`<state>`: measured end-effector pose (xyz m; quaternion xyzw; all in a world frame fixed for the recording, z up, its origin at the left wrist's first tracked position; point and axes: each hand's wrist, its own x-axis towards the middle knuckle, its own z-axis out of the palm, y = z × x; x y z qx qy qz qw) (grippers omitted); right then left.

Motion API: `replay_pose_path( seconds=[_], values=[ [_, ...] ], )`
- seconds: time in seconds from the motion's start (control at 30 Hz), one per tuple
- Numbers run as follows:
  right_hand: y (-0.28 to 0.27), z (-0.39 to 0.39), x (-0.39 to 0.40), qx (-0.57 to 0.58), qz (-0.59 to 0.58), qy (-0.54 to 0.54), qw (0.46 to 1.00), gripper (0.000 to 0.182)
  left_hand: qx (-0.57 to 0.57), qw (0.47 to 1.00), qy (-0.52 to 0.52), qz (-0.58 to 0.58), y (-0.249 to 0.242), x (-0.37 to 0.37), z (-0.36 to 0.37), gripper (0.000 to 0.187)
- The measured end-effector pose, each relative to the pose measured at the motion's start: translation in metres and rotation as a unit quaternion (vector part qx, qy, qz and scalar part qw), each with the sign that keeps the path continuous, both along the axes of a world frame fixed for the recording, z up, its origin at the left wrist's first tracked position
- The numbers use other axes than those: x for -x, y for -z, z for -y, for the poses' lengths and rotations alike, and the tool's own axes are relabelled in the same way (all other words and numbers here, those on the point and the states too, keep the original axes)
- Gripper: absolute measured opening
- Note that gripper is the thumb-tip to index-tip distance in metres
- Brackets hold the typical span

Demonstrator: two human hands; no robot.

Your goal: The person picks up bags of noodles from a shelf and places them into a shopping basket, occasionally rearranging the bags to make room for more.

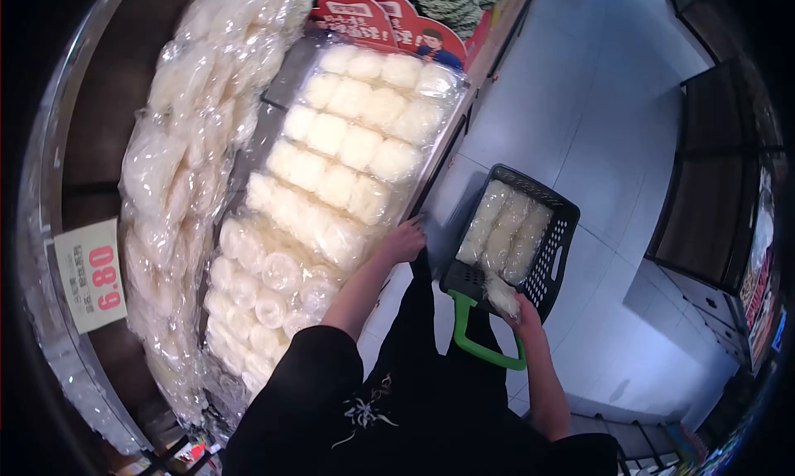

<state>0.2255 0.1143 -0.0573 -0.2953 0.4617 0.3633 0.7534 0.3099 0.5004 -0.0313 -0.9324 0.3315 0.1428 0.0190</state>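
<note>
My right hand [527, 314] is closed on a clear-wrapped pack of pale vermicelli [501, 295], held at the near end of a dark shopping basket [562, 219]. Inside the basket lie several more wrapped vermicelli packs [503, 228], lined up side by side. The basket's green handle [464, 339] is folded toward me, below my right hand. My left hand [404, 241] is beside the front edge of the display shelf, close to the wrapped noodle rows [335, 165]. Its fingers look loosely bent and apart, with nothing seen in them.
Long bags of pale dried noodles [186, 161] lie at the left of the shelf. A price card [89, 275] reads 6.80. Red signs [364, 16] and green noodle bundles [447, 0] stand at the far end. Tiled floor [604, 128] runs right, toward a dark display unit [708, 178].
</note>
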Motion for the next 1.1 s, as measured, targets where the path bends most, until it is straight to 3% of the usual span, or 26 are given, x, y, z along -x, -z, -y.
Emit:
replay_pose_path(
  seconds=[0.07,0.13,0.17,0.2,0.23,0.27,0.3,0.37,0.4,0.47,0.5,0.57,0.6,0.63,0.7,0.8,0.9,0.97,1.0,1.03,1.07,1.1],
  values=[
    [-0.049,-0.012,0.005,0.189,0.057,-0.124,0.972,0.039,0.020,0.999,-0.020,-0.036,0.015,0.001,0.000,0.010],
    [-0.080,-0.024,0.009,0.277,0.149,-0.180,0.932,0.037,0.081,0.981,-0.143,-0.103,0.003,0.006,0.019,0.019],
    [-0.098,-0.034,0.007,0.338,0.177,-0.204,0.902,0.041,0.107,0.938,-0.243,-0.221,0.001,0.001,0.036,0.024],
    [-0.130,-0.051,0.003,0.342,0.191,-0.213,0.895,0.041,0.202,0.863,-0.377,-0.269,0.011,0.006,0.052,0.037],
    [-0.174,-0.069,-0.001,0.318,0.243,-0.164,0.901,0.045,0.296,0.761,-0.423,-0.392,-0.001,-0.001,0.063,0.047],
    [-0.211,-0.082,-0.004,0.290,0.292,-0.117,0.904,0.050,0.381,0.632,-0.449,-0.504,-0.022,-0.008,0.068,0.057],
    [-0.242,-0.090,-0.008,0.292,0.303,-0.126,0.898,0.050,0.394,0.630,-0.451,-0.495,-0.043,-0.011,0.067,0.057],
    [-0.284,-0.102,-0.013,0.217,0.417,-0.173,0.865,0.057,0.572,0.399,-0.399,-0.595,-0.089,-0.014,0.062,0.073],
    [-0.287,-0.106,-0.016,0.219,0.423,-0.180,0.861,0.057,0.581,0.397,-0.396,-0.590,-0.107,-0.017,0.053,0.073],
    [-0.293,-0.110,-0.024,0.231,0.514,-0.278,0.778,0.063,0.785,0.206,-0.290,-0.507,-0.137,-0.028,0.019,0.080],
    [-0.297,-0.116,-0.032,0.232,0.519,-0.282,0.773,0.063,0.828,0.182,-0.295,-0.441,-0.151,-0.032,-0.002,0.082],
    [-0.305,-0.136,-0.056,0.198,0.508,-0.392,0.741,0.067,0.857,0.197,-0.313,-0.359,-0.153,-0.045,-0.050,0.067],
    [-0.295,-0.142,-0.067,0.185,0.493,-0.416,0.741,0.066,0.852,0.210,-0.373,-0.301,-0.157,-0.048,-0.072,0.066],
    [-0.284,-0.154,-0.078,0.185,0.497,-0.419,0.737,0.066,0.855,0.208,-0.370,-0.297,-0.162,-0.049,-0.092,0.066],
    [-0.264,-0.179,-0.099,0.152,0.477,-0.466,0.730,0.063,0.771,0.300,-0.512,-0.229,-0.172,-0.045,-0.129,0.057],
    [-0.242,-0.226,-0.129,0.126,0.515,-0.515,0.674,0.061,0.749,0.308,-0.555,-0.189,-0.172,-0.039,-0.180,0.060],
    [-0.205,-0.264,-0.161,0.156,0.453,-0.549,0.685,0.057,0.723,0.289,-0.617,-0.120,-0.142,-0.047,-0.235,0.068],
    [-0.183,-0.291,-0.175,0.159,0.418,-0.406,0.797,0.056,0.700,0.280,-0.653,-0.073,-0.136,-0.053,-0.259,0.070],
    [-0.177,-0.304,-0.179,0.159,0.416,-0.405,0.798,0.056,0.677,0.268,-0.686,-0.023,-0.129,-0.056,-0.270,0.071],
    [-0.170,-0.316,-0.182,0.204,0.368,-0.336,0.843,0.061,0.675,0.269,-0.687,-0.025,-0.121,-0.059,-0.279,0.071],
    [-0.161,-0.326,-0.182,0.249,0.315,-0.262,0.878,0.065,0.637,0.296,-0.711,0.016,-0.106,-0.064,-0.288,0.072],
    [-0.147,-0.332,-0.182,0.249,0.310,-0.259,0.880,0.065,0.597,0.322,-0.733,0.056,-0.099,-0.065,-0.294,0.073]
  ],
)
